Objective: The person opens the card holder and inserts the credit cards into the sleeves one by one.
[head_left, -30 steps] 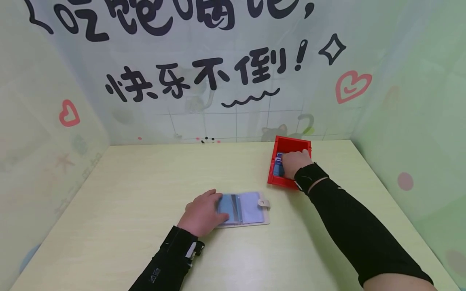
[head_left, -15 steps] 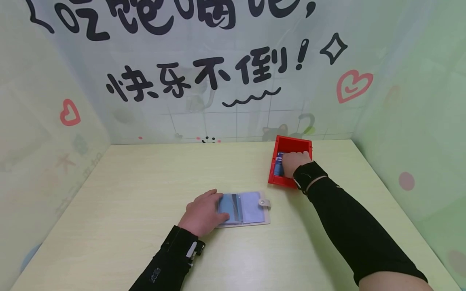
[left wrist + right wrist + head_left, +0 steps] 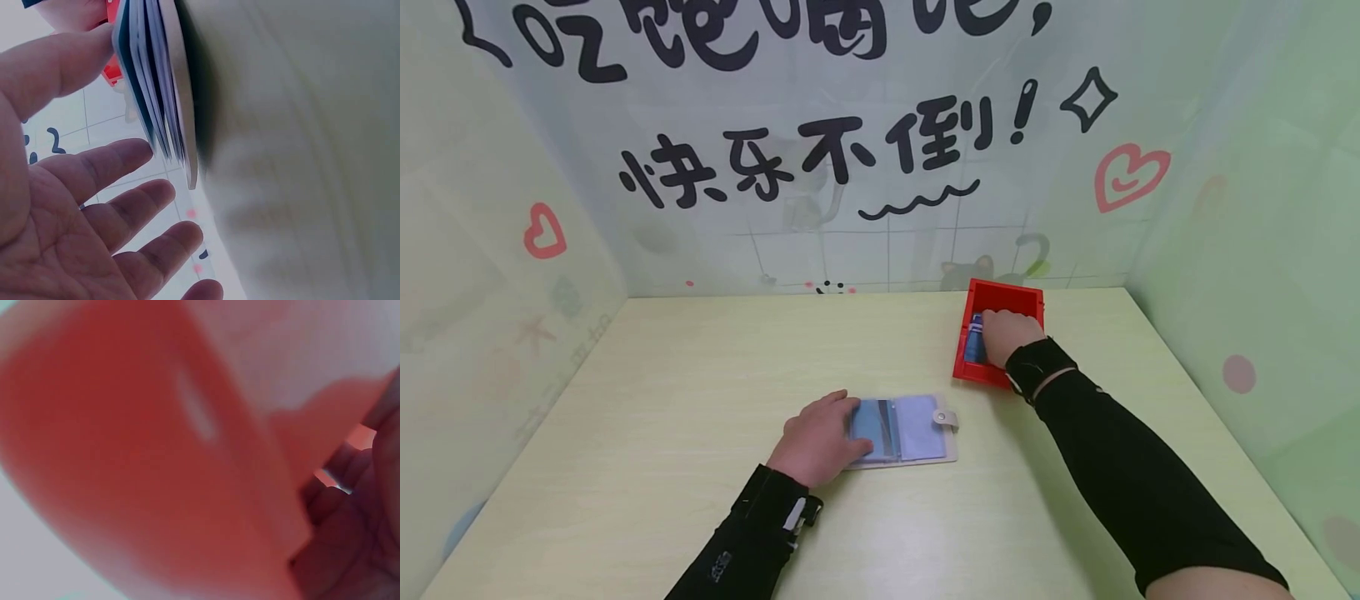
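A small card holder (image 3: 919, 428) with clear sleeves and a snap strap lies spread open on the table. My left hand (image 3: 817, 440) rests at its left side, thumb and index fingertip touching the sleeves. In the left wrist view the other fingers are straight and spread, and several sleeves (image 3: 147, 75) show edge-on above the cover. My right hand (image 3: 1009, 337) reaches down into a red box (image 3: 982, 376), close beside blue cards (image 3: 974, 343). Its fingertips are hidden; the right wrist view shows bent fingers behind the box wall (image 3: 125, 462), and I cannot tell what they hold.
The pale wooden table (image 3: 700, 367) runs back to a printed wall sheet (image 3: 820, 250). The red box stands near the back edge, right of the card holder. A green side wall (image 3: 1240, 292) borders the table at the right.
The right hand has shifted slightly inside the red box, and the blue cards beside it look darker and a little more tilted. The left hand and card holder have stayed in place.
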The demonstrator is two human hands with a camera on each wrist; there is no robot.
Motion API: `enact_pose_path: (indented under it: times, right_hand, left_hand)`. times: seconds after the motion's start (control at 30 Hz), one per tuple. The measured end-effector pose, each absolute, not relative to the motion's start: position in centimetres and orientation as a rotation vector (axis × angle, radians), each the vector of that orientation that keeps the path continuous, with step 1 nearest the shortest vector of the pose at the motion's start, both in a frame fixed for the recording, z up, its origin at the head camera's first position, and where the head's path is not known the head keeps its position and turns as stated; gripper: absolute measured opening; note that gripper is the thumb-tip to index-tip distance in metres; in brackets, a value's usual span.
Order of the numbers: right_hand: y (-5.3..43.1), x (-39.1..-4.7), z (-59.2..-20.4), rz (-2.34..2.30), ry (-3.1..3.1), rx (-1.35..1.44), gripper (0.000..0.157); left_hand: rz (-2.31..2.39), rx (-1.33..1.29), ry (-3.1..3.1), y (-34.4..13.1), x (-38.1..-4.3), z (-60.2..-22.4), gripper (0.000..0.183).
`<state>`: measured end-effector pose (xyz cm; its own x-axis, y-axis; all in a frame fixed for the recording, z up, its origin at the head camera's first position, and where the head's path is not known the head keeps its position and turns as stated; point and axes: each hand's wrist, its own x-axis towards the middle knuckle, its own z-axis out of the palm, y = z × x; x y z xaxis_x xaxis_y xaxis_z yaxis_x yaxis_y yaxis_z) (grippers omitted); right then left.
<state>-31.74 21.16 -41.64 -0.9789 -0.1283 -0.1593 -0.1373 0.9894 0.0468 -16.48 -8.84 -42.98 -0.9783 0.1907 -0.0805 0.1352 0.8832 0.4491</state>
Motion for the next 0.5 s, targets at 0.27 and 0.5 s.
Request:
enact_pose_path:
  times: [0.27,0.5]
  right_hand:
    - [20.9,-31.0,-41.0,0.089,3.006,-0.227,0.052]
    - [20.5,-30.3,-40.4,0.059,3.022,-0.196,0.048]
  left_hand:
    - [0.69,0.263,2.929,-8.9,-16.4,-43.0,0.062]
    - [0.688,0.269,2.93,-8.9,-16.5,-43.1,0.062]
